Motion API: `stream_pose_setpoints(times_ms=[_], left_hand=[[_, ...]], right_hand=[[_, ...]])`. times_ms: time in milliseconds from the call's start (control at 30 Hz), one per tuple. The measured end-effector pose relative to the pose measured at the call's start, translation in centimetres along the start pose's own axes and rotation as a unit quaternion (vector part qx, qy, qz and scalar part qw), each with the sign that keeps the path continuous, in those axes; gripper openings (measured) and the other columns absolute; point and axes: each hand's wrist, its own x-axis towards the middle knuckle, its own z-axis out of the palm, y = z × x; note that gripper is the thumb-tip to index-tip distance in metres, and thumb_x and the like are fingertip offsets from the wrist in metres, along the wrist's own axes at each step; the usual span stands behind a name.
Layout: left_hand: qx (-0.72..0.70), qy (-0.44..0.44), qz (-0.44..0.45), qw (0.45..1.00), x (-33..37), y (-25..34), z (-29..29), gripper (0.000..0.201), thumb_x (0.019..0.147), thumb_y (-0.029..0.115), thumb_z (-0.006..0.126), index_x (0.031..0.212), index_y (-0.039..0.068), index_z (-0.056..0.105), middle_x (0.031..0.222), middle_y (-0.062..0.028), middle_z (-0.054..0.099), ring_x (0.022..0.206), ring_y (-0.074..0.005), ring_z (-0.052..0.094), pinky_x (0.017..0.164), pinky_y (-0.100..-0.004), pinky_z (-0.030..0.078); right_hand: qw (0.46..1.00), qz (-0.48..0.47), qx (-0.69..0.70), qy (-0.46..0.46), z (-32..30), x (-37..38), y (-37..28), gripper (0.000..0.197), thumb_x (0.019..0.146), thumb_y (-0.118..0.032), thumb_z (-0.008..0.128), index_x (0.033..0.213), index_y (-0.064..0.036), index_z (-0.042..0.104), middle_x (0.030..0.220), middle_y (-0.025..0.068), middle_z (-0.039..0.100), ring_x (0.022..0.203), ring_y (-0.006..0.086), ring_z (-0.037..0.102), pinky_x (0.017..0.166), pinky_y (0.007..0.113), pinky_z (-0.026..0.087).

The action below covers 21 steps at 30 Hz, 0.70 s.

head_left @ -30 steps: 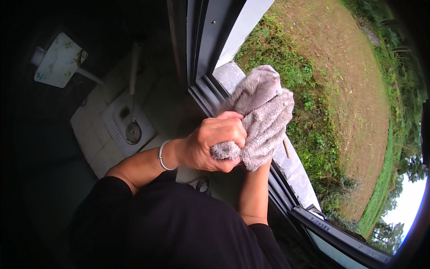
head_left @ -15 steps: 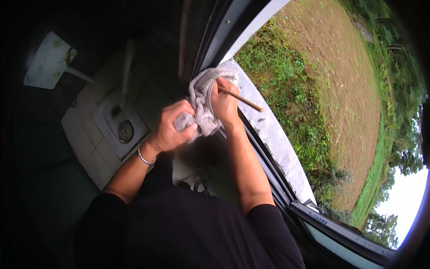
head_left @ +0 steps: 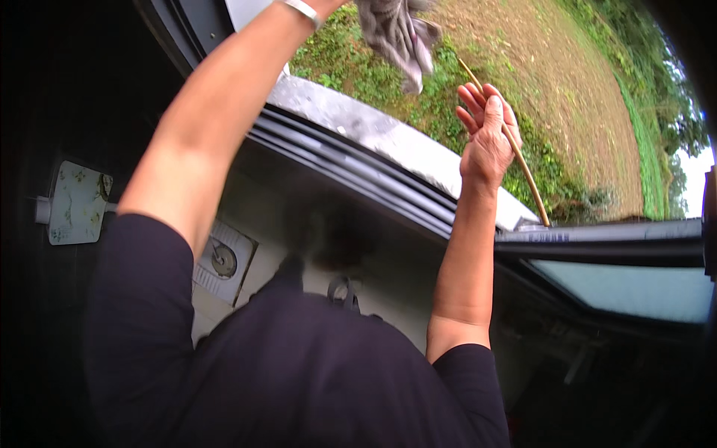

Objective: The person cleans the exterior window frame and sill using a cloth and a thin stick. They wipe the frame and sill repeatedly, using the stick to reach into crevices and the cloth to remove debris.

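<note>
My left arm reaches up and out over the window sill, and my left hand is mostly cut off by the top edge. A grey, damp-looking cloth hangs beside it over the greenery outside, apparently in its grip; the fingers are out of sight. Farther right, my right hand is raised beyond the sill with a thin wooden stick lying across the palm, held by the thumb side. Its fingers point up, slightly bent. The stick slants from upper left to lower right.
A pale stone sill and dark sliding-window tracks run across below my hands. An open window sash is at right. Inside are a squat toilet and a white patterned panel. Outside lies a planted slope.
My hands have parted. My left hand has carried the cloth up and outward from the window frame; my right hand has let go of the cloth and moved right with the stick.
</note>
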Motion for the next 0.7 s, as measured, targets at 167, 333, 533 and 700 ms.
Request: stream_pose_setpoints(times_ms=[167,333,533,700], left_hand=[[-0.012,-0.047,0.035,0.998,8.5,8.6,4.0,0.046,0.084,0.036,0.062,0.115,0.003,0.059,0.108,-0.0154,0.062,0.094,-0.023,0.06,0.083,-0.0349,0.051],[-0.071,-0.054,0.053,0.995,13.0,15.2,6.3,0.044,0.084,0.035,0.062,0.114,0.003,0.06,0.104,-0.0159,0.062,0.091,-0.0235,0.06,0.081,-0.0354,0.051],[-0.179,-0.059,0.045,0.981,15.3,18.7,7.8,0.042,0.084,0.034,0.061,0.112,0.004,0.061,0.099,-0.0166,0.063,0.088,-0.0241,0.06,0.079,-0.036,0.051],[-0.287,-0.118,-0.016,0.951,13.8,18.3,11.9,0.04,0.084,0.033,0.06,0.11,0.004,0.062,0.095,-0.0172,0.064,0.085,-0.0246,0.06,0.077,-0.0365,0.051]], right_hand=[[0.996,-0.01,-0.068,-0.056,-11.9,-7.1,-7.0,0.029,0.098,-0.007,0.051,0.123,0.0071,0.056,0.105,0.0211,0.068,0.089,0.0281,0.07,0.072,0.032,0.059],[0.994,0.047,-0.081,-0.051,-18.7,-12.5,-8.0,0.022,0.095,-0.01,0.06,0.108,0.0069,0.066,0.089,0.0171,0.07,0.077,0.0239,0.071,0.069,0.032,0.059],[0.993,0.069,-0.093,-0.004,-22.4,-15.3,-7.1,0.024,0.098,-0.015,0.055,0.105,0.0057,0.064,0.085,0.015,0.07,0.074,0.0222,0.07,0.068,0.03,0.058],[0.985,0.112,-0.126,0.023,-22.7,-17.9,-5.3,0.022,0.098,-0.013,0.054,0.104,0.0047,0.065,0.086,0.0142,0.07,0.073,0.0204,0.07,0.064,0.029,0.057]])
